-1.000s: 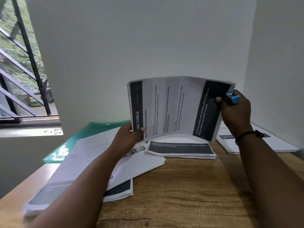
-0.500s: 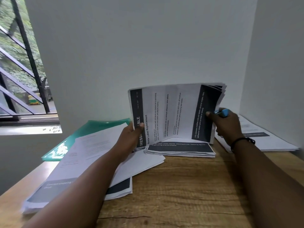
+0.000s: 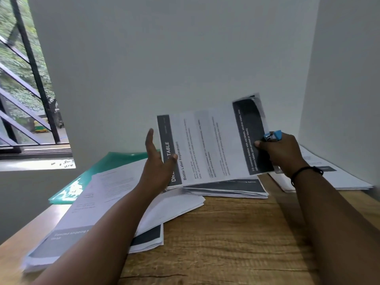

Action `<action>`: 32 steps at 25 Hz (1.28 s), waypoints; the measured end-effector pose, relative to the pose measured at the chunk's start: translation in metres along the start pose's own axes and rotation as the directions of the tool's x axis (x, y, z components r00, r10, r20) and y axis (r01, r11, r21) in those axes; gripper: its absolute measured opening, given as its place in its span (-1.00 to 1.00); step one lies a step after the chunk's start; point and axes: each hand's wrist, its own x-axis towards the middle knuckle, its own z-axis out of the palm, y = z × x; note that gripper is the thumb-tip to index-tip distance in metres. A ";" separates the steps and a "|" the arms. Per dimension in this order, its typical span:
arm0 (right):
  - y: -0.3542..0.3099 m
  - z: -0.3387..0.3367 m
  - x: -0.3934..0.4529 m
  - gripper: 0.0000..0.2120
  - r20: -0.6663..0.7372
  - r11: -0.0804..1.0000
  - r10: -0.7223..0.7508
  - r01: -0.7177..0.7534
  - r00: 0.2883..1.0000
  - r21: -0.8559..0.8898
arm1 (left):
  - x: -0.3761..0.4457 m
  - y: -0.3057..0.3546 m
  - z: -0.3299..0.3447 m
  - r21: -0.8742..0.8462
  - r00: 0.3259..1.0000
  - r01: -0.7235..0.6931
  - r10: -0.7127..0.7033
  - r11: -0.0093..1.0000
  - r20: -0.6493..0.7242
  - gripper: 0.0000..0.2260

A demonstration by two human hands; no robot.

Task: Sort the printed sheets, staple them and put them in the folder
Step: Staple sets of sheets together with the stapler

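Wooden desk (image 3: 236,239) beside window (image 3: 24,83)

The table (image 3: 236,239) is wood with an open, streaky grain and a matt, slightly rough look. The sheets (image 3: 209,145) held above it are thin matt paper, printed with flat dark bands; so are the paper stacks at near left (image 3: 86,204), centre (image 3: 230,188) and far right (image 3: 329,177). The folder (image 3: 107,165) at far left is green plastic, smooth and glossy, catching window light. The stapler (image 3: 273,135) shows blue plastic with a bright metal part. The walls (image 3: 164,58) are smooth and matt; the window bars (image 3: 30,58) are dark metal.
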 end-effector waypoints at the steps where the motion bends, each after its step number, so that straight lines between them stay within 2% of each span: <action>1: 0.002 -0.002 0.001 -0.82 -0.006 1.000 0.023 -0.023 1.000 -0.013 | -0.001 0.001 0.000 -0.047 0.999 0.012 -0.010 0.999 0.041 -0.31; 3: 0.007 -0.006 0.003 -0.84 -0.022 0.998 0.054 -0.055 0.998 -0.041 | -0.002 0.005 0.002 -0.154 0.985 0.118 -0.096 0.981 0.145 -0.48; 5: 0.013 -0.008 0.004 -0.86 -0.029 0.991 0.069 -0.072 0.997 -0.114 | -0.005 0.010 0.006 -0.179 0.925 0.278 -0.213 0.944 0.313 -0.65; 6: 0.017 -0.008 0.005 -0.86 -0.033 0.984 0.072 -0.076 0.997 -0.158 | -0.007 0.010 0.007 -0.151 0.881 0.345 -0.264 0.926 0.393 -0.68; 8: 0.022 -0.008 0.007 -0.84 -0.054 0.971 0.065 -0.076 0.996 -0.227 | -0.009 0.011 0.010 -0.108 0.818 0.430 -0.336 0.896 0.468 -0.69; 10: 0.026 -0.006 0.008 -0.82 -0.104 0.962 0.055 -0.080 0.993 -0.259 | -0.008 0.010 0.011 -0.122 0.808 0.468 -0.368 0.875 0.459 -0.70; 13: 0.021 0.001 0.006 -0.82 -0.184 0.951 0.003 -0.059 0.983 -0.303 | -0.005 0.007 0.011 -0.149 0.834 0.467 -0.378 0.872 0.402 -0.68; 16: 0.009 0.018 -0.006 -0.74 -0.206 0.979 -0.038 -0.005 0.978 -0.206 | -0.003 0.008 0.011 -0.218 0.876 0.436 -0.355 0.873 0.328 -0.66; 18: -0.002 0.035 -0.016 -0.73 -0.100 0.999 0.000 -0.005 0.995 -0.051 | -0.002 0.010 0.009 -0.291 0.919 0.380 -0.322 0.878 0.229 -0.67; 19: -0.008 0.045 -0.022 -0.74 -0.003 0.998 0.046 -0.046 0.999 0.032 | -0.001 0.010 0.008 -0.309 0.940 0.338 -0.298 0.889 0.168 -0.67; 20: -0.014 0.053 -0.029 -0.76 0.126 0.989 0.105 -0.117 0.986 0.091 | 0.000 0.010 0.007 -0.303 0.956 0.292 -0.271 0.907 0.108 -0.67; 21: -0.020 0.061 -0.036 -0.76 0.281 0.971 0.169 -0.209 0.945 0.118 | 0.000 0.010 0.006 -0.284 0.969 0.248 -0.242 0.926 0.058 -0.66; 23: -0.028 0.073 -0.053 -0.74 0.579 0.913 0.259 -0.392 0.773 0.115 | -0.001 0.011 0.006 -0.263 0.978 0.205 -0.210 0.943 0.008 -0.61; 25: -0.033 0.079 -0.067 -0.71 0.764 0.853 0.282 -0.516 0.581 0.077 | -0.001 0.013 0.006 -0.287 0.976 0.208 -0.217 0.935 0.000 -0.53; 26: -0.035 0.082 -0.071 -0.71 0.812 0.824 0.280 -0.563 0.512 0.070 | 0.000 0.014 0.005 -0.295 0.976 0.207 -0.218 0.933 -0.002 -0.51; 28: -0.037 0.085 -0.074 -0.72 0.857 0.764 0.249 -0.636 0.451 0.113 | 0.001 0.014 0.002 -0.289 0.978 0.198 -0.208 0.937 -0.006 -0.47; 30: -0.038 0.087 -0.074 -0.70 0.867 0.694 0.215 -0.695 0.449 0.188 | 0.002 0.013 0.001 -0.300 0.980 0.188 -0.197 0.935 0.002 -0.44; 32: -0.038 0.087 -0.074 -0.66 0.857 0.656 0.181 -0.708 0.483 0.261 | 0.002 0.013 0.002 -0.322 0.981 0.187 -0.191 0.928 0.020 -0.43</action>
